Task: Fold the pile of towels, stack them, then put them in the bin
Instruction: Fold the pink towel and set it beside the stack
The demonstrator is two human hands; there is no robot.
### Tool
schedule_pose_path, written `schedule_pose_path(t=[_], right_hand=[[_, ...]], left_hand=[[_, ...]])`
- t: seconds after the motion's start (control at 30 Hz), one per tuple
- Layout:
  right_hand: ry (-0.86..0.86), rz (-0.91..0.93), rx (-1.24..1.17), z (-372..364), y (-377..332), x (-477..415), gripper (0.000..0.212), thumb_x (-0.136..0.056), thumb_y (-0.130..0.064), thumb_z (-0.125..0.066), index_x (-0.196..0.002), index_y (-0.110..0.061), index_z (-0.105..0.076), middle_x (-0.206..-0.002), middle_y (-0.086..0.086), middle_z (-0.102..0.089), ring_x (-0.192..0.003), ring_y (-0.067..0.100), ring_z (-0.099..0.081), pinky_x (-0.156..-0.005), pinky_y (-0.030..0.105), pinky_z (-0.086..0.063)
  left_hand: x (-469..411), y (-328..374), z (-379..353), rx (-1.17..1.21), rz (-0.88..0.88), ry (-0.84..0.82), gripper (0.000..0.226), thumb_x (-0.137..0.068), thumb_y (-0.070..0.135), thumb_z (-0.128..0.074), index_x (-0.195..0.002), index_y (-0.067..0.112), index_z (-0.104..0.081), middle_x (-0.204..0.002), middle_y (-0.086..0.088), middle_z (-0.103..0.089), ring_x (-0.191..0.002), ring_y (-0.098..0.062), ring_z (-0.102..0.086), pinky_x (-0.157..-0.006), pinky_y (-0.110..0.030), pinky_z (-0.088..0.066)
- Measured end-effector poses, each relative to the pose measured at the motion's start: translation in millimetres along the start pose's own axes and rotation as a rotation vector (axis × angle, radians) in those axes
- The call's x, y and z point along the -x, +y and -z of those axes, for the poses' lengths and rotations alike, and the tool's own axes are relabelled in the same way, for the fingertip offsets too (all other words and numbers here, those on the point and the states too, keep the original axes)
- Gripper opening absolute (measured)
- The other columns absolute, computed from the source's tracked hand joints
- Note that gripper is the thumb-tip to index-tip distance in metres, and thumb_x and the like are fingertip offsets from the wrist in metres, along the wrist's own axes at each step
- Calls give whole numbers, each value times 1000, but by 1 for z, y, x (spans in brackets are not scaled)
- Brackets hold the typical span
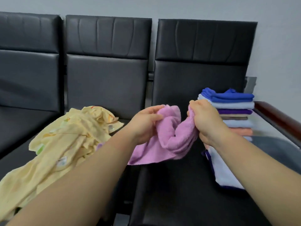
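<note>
Pink towel (171,141) is held up over the right-hand black seat (171,193), bunched and rumpled. Its long axis runs left to right between the two hands and dips in the middle. A loose flap hangs from the left end, down and toward the person. Left hand (145,123) grips the towel's left end, fingers curled over the top fold, thumb pressed on the near face. Right hand (206,121) is clenched round the right end, with cloth gathered inside the fist. The towel lies between the hands and partly below them, clear of the seat cushion. Just behind the right hand is a stack of folded towels (234,115), blue on top, then pale, purple, brown and peach layers, set beside the wooden armrest (276,115). A white towel with purple edge (223,170) lies flat on the same seat, under the right forearm. On the middle seat, left of the arms, is a heap of yellow towels (65,144), unfolded. They carry small sewn labels (61,162), too blurred to read any writing.
</note>
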State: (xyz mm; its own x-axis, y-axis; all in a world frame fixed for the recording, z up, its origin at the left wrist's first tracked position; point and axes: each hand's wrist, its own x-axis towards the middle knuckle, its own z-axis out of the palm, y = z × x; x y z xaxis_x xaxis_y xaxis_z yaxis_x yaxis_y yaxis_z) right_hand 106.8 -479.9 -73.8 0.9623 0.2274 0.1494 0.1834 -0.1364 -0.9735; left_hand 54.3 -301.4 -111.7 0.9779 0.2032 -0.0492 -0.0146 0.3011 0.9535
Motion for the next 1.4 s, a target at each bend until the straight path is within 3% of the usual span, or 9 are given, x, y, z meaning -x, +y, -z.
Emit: schedule_pose_path(t=[0.1, 0.2, 0.4, 0.53, 0.7, 0.9, 1.13, 1.23, 1.4], right_hand=[[40, -64, 65, 40, 27, -6, 29, -99, -30, -52, -74, -15, -52, -82, 0, -54, -75, 20, -51, -74, 44, -47], [-141, -284, 142, 59, 65, -4, 39, -105, -39, -54, -117, -5, -66, -123, 12, -70, -117, 29, -65, -111, 50, -47], [-352, -279, 586, 76, 95, 16, 27, -103, -36, -52, -103, -15, -68, -106, 9, -70, -88, 17, -59, -76, 34, -45], [-359, -271, 659, 80, 109, 18, 28, -91, -17, -57, -111, 1, -66, -100, 10, -69, -79, 19, -60, -69, 32, -45], [-362, -311, 515, 90, 122, 11, 24, -88, -11, -71, -109, -20, -73, -110, 2, -65, -81, 15, -64, -67, 26, -50], [-318, -376, -1, 95, 114, 5, 8, -97, -10, -70, -101, -17, -72, -92, 6, -72, -86, 23, -63, -81, 43, -47], [-145, -169, 74, 76, 109, 4, 15, -100, -35, -66, -97, -20, -68, -86, -5, -64, -83, 14, -55, -76, 31, -45], [-262, -178, 131, 76, 106, 6, 34, -95, -54, -67, -97, -20, -70, -90, -2, -71, -86, 15, -62, -80, 36, -51], [-609, -297, 205, 92, 112, 11, 38, -92, -24, -79, -57, -24, -62, -65, -6, -58, -65, 11, -56, -67, 27, -47]], left_hand=[[-7, -30, -23, -455, 80, 7, 43, -97, 18, -63, -140, 19, -56, -109, -3, -72, -90, -21, -70, -79, -36, -56], [-2, -63, -16, -1045, 183, -59, 58, -90, 46, -65, -144, 29, -52, -132, 2, -63, -118, -21, -61, -106, -37, -48], [4, -91, -13, -1389, 200, -226, 61, -91, 52, -65, -145, 28, -52, -143, 5, -55, -131, -18, -51, -113, -27, -30], [0, -105, -28, -1176, 107, -192, 67, -80, 55, -78, -137, 28, -54, -133, 8, -59, -118, -11, -59, -106, -30, -46], [-3, -108, -57, -875, 34, -156, 55, -88, 32, -80, -133, 25, -50, -111, 8, -58, -92, -1, -60, -70, -4, -48], [-9, -114, -68, -626, 185, -278, 26, -91, 38, -70, -98, 13, -70, -93, 0, -66, -91, -15, -59, -94, -44, -53], [-11, -93, -71, -187, 323, -87, 27, -105, 30, -51, -116, 18, -72, -111, -2, -74, -105, -20, -62, -95, -37, -49], [-9, -90, -66, -216, 299, 49, 20, -102, 31, -54, -103, 21, -71, -98, 2, -74, -99, -18, -64, -94, -36, -51], [-13, -79, -50, -2, 265, 281, 22, -95, 15, -57, -75, 13, -63, -68, -4, -66, -68, -23, -63, -72, -36, -54]])
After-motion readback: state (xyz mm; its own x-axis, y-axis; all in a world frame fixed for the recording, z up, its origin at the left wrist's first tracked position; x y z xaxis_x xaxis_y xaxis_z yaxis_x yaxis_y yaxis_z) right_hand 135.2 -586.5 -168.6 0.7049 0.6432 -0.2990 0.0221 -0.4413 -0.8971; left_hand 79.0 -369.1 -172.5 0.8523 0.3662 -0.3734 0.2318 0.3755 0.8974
